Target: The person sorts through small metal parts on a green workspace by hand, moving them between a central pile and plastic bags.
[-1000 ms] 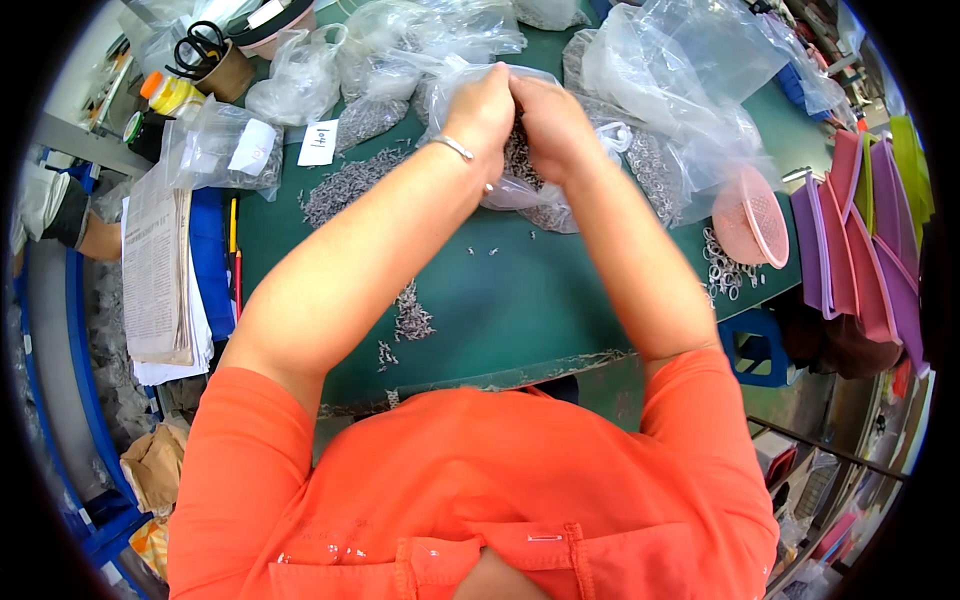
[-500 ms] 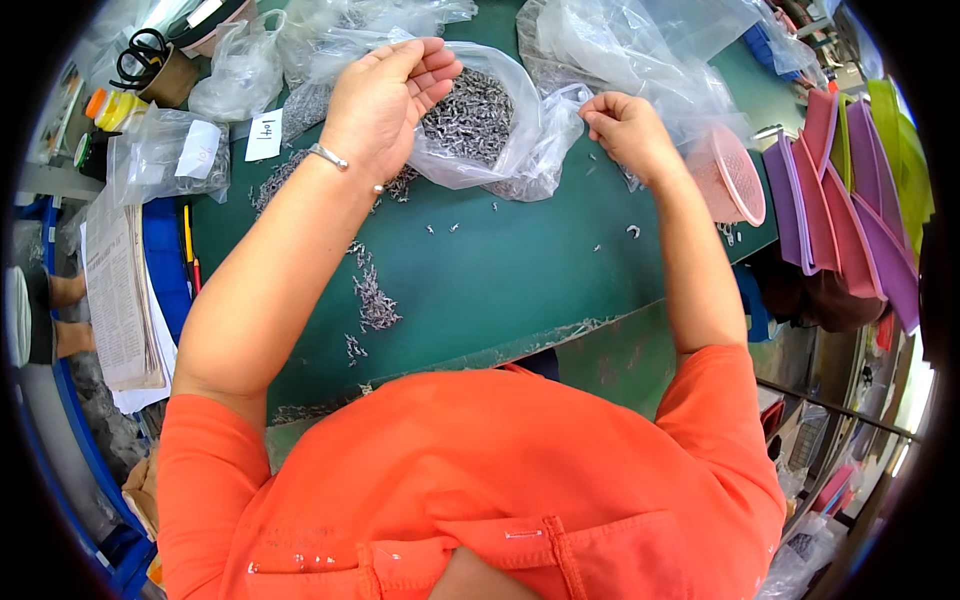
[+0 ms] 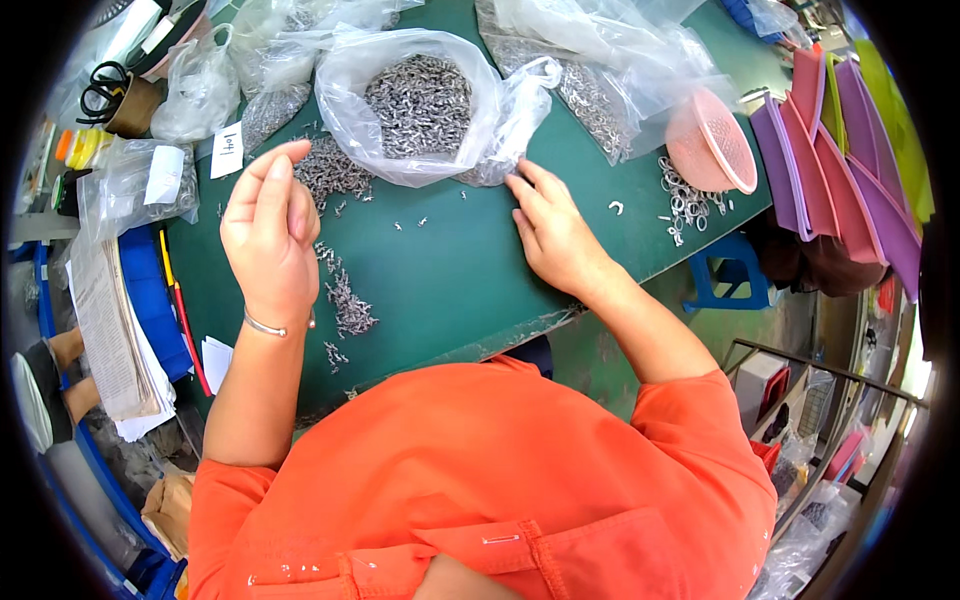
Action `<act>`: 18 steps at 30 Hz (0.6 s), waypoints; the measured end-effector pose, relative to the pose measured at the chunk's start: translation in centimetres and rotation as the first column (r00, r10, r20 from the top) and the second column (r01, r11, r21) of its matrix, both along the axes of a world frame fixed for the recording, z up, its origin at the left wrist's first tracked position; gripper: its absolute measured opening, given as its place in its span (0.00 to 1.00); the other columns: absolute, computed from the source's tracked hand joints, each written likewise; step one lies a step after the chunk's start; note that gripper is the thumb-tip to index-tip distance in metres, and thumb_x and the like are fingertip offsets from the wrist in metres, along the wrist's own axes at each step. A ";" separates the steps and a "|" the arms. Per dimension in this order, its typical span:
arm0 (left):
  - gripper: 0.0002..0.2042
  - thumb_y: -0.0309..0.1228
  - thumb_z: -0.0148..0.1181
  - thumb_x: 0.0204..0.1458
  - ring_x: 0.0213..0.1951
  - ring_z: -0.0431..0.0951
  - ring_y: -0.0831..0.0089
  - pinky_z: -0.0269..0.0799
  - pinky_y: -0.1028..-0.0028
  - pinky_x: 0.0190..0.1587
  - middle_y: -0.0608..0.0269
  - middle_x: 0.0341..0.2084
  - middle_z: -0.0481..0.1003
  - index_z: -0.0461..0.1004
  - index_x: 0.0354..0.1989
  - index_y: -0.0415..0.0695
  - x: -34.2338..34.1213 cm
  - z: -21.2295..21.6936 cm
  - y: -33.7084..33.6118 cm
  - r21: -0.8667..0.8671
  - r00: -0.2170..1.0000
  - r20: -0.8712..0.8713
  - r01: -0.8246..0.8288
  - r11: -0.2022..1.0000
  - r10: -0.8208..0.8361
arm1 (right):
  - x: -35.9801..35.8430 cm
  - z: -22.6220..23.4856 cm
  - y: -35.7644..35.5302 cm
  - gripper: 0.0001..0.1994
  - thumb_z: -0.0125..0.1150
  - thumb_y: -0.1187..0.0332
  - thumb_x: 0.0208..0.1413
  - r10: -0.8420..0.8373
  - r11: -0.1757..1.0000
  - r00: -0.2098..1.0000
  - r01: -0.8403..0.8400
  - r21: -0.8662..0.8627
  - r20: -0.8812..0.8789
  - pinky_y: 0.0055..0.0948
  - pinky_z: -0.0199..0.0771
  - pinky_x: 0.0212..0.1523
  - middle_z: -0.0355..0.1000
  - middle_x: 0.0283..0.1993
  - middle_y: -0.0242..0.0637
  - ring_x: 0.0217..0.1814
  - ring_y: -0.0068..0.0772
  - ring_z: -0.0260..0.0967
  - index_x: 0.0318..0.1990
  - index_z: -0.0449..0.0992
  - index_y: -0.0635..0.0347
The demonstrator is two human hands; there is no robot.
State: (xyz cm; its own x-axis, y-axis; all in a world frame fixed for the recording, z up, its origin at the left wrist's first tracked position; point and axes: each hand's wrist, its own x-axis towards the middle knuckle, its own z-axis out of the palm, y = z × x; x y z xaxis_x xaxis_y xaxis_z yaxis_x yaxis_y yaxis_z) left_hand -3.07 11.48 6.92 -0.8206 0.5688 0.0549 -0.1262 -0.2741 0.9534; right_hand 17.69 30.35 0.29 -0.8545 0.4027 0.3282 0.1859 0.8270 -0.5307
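My left hand [image 3: 268,245] is raised beside a loose pile of small grey metal clasps [image 3: 335,172]. Its fingers are curled in with the thumb against them; whatever they may hold is hidden. My right hand [image 3: 555,235] rests on the table, fingers stretched and apart, with its fingertips at the gathered edge of an open clear plastic bag [image 3: 345,105]. Inside the bag lies a heap of the same kind of small grey metal pieces [image 3: 420,105]. A smaller pile of metal pieces [image 3: 350,308] lies on the green table [image 3: 450,290] to the right of my left wrist.
At the right, a pink basket [image 3: 700,150] tips beside scattered metal rings [image 3: 690,200]. Beyond it stand purple and pink bins [image 3: 840,150]. More plastic bags of parts [image 3: 600,100] lie at the back. Scissors [image 3: 105,90] and newspapers [image 3: 110,330] are at the left.
My left hand has drawn back from over the bag toward the left, its fingers curling in. My right hand has let go of the bag's edge and come down, fingers spread, onto the table.
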 end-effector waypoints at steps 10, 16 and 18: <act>0.09 0.28 0.57 0.63 0.21 0.59 0.90 0.49 0.86 0.22 0.78 0.21 0.66 0.78 0.47 0.40 -0.4 -2.7 -3.6 -0.324 0.980 -0.197 -0.057 0.944 -0.008 | 1.6 0.8 4.8 0.17 0.50 0.84 0.47 -0.118 0.993 0.993 0.118 0.017 0.016 0.41 0.70 0.60 0.75 0.50 0.52 0.55 0.55 0.71 0.45 0.78 0.68; 0.11 0.22 0.63 0.53 0.27 0.61 0.82 0.59 0.81 0.29 0.67 0.38 0.71 0.77 0.45 0.39 0.6 -4.1 -7.6 -0.552 0.696 -0.666 -0.218 0.805 -0.269 | -0.1 -1.6 -4.7 0.24 0.53 0.80 0.45 0.151 0.985 0.988 -0.152 0.079 0.026 0.48 0.64 0.66 0.64 0.62 0.59 0.64 0.58 0.62 0.55 0.70 0.75; 0.12 0.22 0.64 0.52 0.27 0.60 0.81 0.59 0.81 0.28 0.65 0.42 0.71 0.77 0.45 0.40 1.5 -4.2 -8.9 -0.559 0.682 -0.682 -0.251 0.790 -0.266 | 0.4 -1.0 -6.7 0.23 0.52 0.82 0.46 0.247 0.968 0.968 -0.248 -0.041 -0.040 0.46 0.63 0.66 0.66 0.59 0.59 0.64 0.58 0.62 0.54 0.71 0.74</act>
